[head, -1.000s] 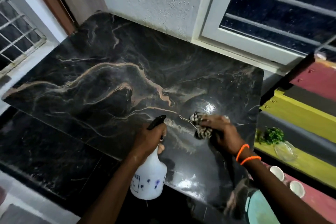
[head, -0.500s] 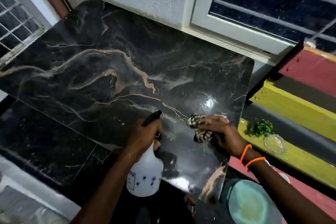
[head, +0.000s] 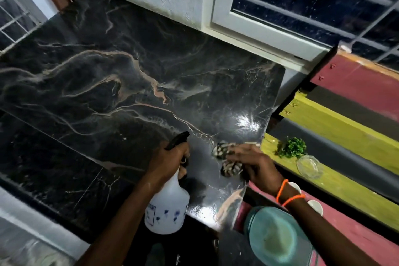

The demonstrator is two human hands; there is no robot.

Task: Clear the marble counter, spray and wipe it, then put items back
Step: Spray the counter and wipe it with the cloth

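Observation:
The black marble counter (head: 112, 84) with tan veins fills the middle of the head view and looks wet and shiny near its right front corner. My left hand (head: 168, 162) grips the neck of a white spray bottle (head: 168, 207) with a black nozzle, held above the counter's front edge. My right hand (head: 257, 166) holds a black-and-white patterned cloth (head: 226, 157) pressed on the counter close to its right edge. Two orange bands circle my right wrist.
To the right lie striped red, yellow and grey boards (head: 336, 127) carrying a small green plant (head: 292, 148), a clear glass dish (head: 308, 166) and white cups (head: 315, 206). A teal plate (head: 278, 237) lies below my right arm. A white window frame (head: 254, 34) backs the counter.
My right hand with the cloth has slid toward the counter's right front corner. The bottle stays in my left hand, and the camera has shifted right.

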